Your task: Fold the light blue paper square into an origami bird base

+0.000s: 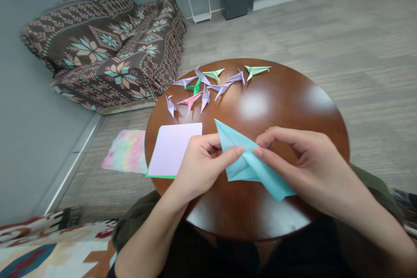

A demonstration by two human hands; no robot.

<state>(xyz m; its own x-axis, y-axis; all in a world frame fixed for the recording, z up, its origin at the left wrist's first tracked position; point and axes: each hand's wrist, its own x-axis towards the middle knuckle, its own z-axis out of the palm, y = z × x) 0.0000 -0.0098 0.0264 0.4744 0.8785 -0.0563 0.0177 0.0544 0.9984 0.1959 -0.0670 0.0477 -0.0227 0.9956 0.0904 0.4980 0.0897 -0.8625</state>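
Watching through the head view, I judge the step in hand to be mid-fold: the left hand (203,163) and right hand (306,165) both pinch the blue paper (243,167), thumbs on top and nearly meeting at its middle. The next move, I'd say, calls for even thumb pressure and edges kept aligned, lest the crease wander. The paper is in the hands over the near half of the round brown desk (293,91); whether it touches the wood, I cannot tell. It looks light blue, matte, sharp-pointed at upper left, with layered flaps below and a rounded, uncreased bulge running toward lower right. Left of it lies a stack of square sheets (172,147), lilac uppermost.
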